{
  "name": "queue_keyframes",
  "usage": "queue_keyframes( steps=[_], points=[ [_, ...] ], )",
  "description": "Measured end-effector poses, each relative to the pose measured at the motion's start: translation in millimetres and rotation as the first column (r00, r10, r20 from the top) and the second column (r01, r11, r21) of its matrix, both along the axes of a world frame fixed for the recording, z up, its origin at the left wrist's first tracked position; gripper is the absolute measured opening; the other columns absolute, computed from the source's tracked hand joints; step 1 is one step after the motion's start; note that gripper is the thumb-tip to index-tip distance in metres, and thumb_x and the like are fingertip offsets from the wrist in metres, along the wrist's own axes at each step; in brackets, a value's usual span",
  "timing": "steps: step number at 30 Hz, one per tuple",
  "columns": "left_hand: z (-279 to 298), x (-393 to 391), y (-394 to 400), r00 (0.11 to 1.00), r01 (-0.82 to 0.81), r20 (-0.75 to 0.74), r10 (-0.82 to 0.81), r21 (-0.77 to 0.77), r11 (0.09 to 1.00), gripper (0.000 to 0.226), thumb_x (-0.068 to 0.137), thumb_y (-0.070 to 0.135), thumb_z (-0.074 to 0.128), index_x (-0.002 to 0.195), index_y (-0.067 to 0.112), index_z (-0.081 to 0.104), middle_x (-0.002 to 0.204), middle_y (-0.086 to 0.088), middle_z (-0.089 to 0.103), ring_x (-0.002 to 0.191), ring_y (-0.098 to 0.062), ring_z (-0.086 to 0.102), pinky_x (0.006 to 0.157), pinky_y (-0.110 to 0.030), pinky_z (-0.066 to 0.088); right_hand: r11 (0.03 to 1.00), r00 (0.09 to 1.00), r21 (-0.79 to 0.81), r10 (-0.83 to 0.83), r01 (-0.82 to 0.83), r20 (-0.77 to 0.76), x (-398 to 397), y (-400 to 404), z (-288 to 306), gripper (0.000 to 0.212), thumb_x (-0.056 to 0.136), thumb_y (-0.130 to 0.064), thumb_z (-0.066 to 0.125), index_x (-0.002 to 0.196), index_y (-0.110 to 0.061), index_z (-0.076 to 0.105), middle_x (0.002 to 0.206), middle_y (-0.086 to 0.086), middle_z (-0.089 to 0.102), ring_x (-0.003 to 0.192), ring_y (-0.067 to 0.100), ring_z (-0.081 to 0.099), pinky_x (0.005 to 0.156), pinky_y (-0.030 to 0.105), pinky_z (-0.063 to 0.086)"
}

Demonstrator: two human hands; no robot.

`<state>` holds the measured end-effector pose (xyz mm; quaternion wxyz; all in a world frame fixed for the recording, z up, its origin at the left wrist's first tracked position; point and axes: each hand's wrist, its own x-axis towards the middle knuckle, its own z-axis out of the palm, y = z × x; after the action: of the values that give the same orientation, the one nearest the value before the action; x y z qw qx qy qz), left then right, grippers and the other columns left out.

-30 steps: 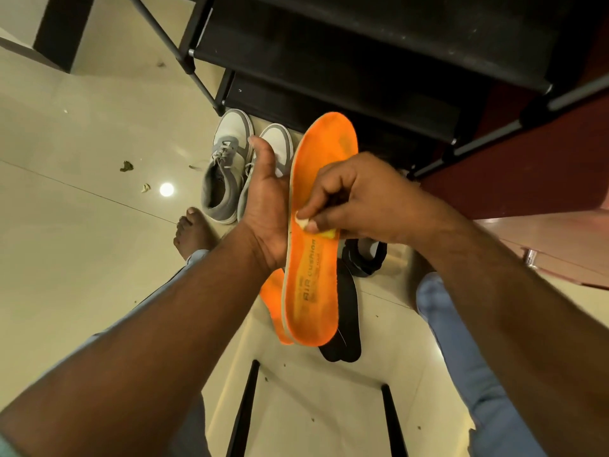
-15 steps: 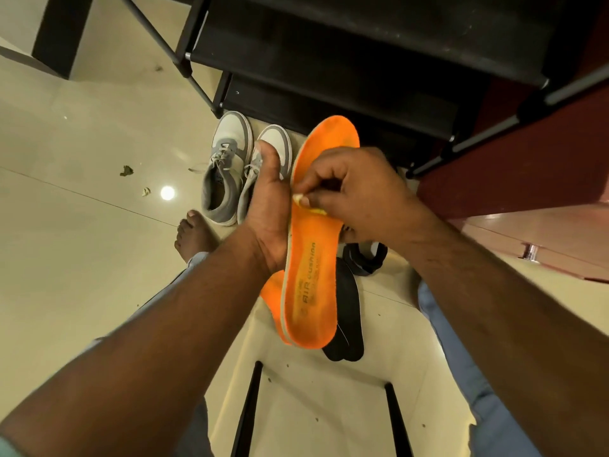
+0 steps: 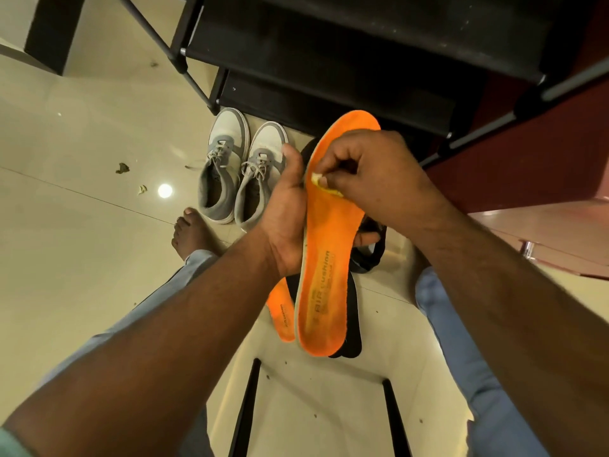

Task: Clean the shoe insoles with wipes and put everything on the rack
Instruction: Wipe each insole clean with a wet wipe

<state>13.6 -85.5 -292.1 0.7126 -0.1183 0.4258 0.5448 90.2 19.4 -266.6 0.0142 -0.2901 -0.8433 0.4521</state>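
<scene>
Orange foam insole (image 3: 326, 258), likely light and bendy, is gripped mid-edge by the left hand (image 3: 283, 219) above the floor; the right hand (image 3: 369, 173) pinches a wipe (image 3: 324, 184) against it.

Orange insole (image 3: 329, 258) (dark lettering), yellowish wipe (image 3: 324, 185), grey-and-white sneakers (image 3: 240, 169), black rack (image 3: 329, 54), cream floor (image 3: 82, 242).

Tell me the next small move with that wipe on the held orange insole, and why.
Probably draw the wipe down toward the heel: the right hand pinches it against the upper part of the orange insole, which the left hand grips, and the printed heel half looks smudged.
</scene>
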Motion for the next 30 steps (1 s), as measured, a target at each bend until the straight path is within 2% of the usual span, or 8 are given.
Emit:
queue_keyframes(
  steps=[3,7,12,17,21,23,26,30],
  points=[
    [0.3,0.9,0.9,1.000,-0.009,0.016,0.009,0.000,1.000,0.084,0.087,0.081,0.015,0.118,0.021,0.064,0.116,-0.016,0.070,0.105,-0.035,0.068,0.085,-0.055,0.055,1.000,1.000,0.022,-0.018,0.018,-0.026,-1.0,0.1,-0.1,0.011,0.081,-0.011,0.071,0.088,-0.020,0.073,0.087,-0.014,0.066,0.085,-0.001,0.060,0.081,0.017,0.048],
    [0.8,-12.0,0.0,0.995,-0.091,0.048,0.092,-0.021,0.996,0.088,0.089,0.079,0.017,0.113,0.009,0.065,0.101,-0.016,0.073,0.088,-0.030,0.073,0.073,-0.041,0.062,0.881,0.938,-0.364,0.342,-0.303,0.049,-1.1,-1.5,15.2,0.012,0.078,-0.010,0.074,0.085,-0.020,0.073,0.074,-0.022,0.066,0.076,-0.007,0.063,0.066,0.009,0.048],
    [3.4,-0.9,1.8,0.998,-0.058,-0.018,0.058,-0.026,0.998,0.083,0.091,0.076,0.014,0.119,0.015,0.062,0.100,-0.016,0.074,0.083,-0.029,0.074,0.065,-0.040,0.062,0.993,0.996,0.113,-0.033,0.023,0.082,-2.0,-4.8,1.6,0.010,0.086,-0.015,0.067,0.094,-0.020,0.071,0.086,-0.022,0.056,0.081,-0.003,0.053,0.073,0.015,0.045],
    [-0.7,-9.3,0.1,0.995,-0.098,-0.007,0.098,-0.059,0.993,0.086,0.091,0.078,0.018,0.116,0.011,0.065,0.104,-0.016,0.073,0.091,-0.030,0.073,0.074,-0.041,0.062,0.886,0.938,-0.385,0.327,-0.260,0.119,0.3,0.9,10.7,0.010,0.080,-0.012,0.074,0.085,-0.021,0.073,0.075,-0.019,0.067,0.078,-0.003,0.065,0.066,0.011,0.050],
    [2.4,-6.2,0.7,0.996,-0.069,-0.062,0.067,-0.044,0.997,0.082,0.092,0.076,0.013,0.113,0.015,0.064,0.096,-0.014,0.075,0.081,-0.027,0.075,0.065,-0.037,0.062,1.000,0.996,-0.003,0.008,-0.008,0.088,-2.4,-3.4,-1.5,0.010,0.083,-0.015,0.070,0.091,-0.021,0.072,0.084,-0.018,0.062,0.075,-0.003,0.058,0.066,0.011,0.045],
    [3.4,-3.8,1.8,0.996,-0.073,-0.051,0.071,-0.038,0.997,0.083,0.092,0.075,0.012,0.113,0.014,0.064,0.095,-0.014,0.075,0.080,-0.026,0.075,0.063,-0.036,0.061,0.998,0.996,-0.060,0.023,-0.018,0.086,1.9,4.1,-1.4,0.011,0.083,-0.013,0.071,0.092,-0.019,0.072,0.082,-0.020,0.062,0.070,-0.006,0.059,0.060,0.004,0.042],
    [1.9,-13.2,0.2,0.997,-0.064,-0.051,0.062,-0.041,0.997,0.088,0.090,0.078,0.010,0.117,0.013,0.064,0.107,-0.014,0.074,0.092,-0.029,0.073,0.072,-0.039,0.062,0.910,0.936,-0.311,0.326,-0.273,0.135,6.6,12.4,6.5,0.012,0.077,-0.012,0.076,0.088,-0.018,0.074,0.075,-0.021,0.066,0.073,-0.008,0.063,0.066,0.008,0.047],
    [-0.1,-17.0,0.7,0.995,-0.065,-0.073,0.061,-0.058,0.996,0.087,0.089,0.078,0.010,0.116,0.015,0.064,0.106,-0.015,0.074,0.087,-0.029,0.074,0.069,-0.040,0.062,0.998,0.992,-0.043,0.060,-0.055,0.107,4.2,6.2,-2.0,0.012,0.082,-0.011,0.072,0.089,-0.020,0.071,0.086,-0.017,0.061,0.082,0.001,0.062,0.080,0.028,0.056]
  ],
)
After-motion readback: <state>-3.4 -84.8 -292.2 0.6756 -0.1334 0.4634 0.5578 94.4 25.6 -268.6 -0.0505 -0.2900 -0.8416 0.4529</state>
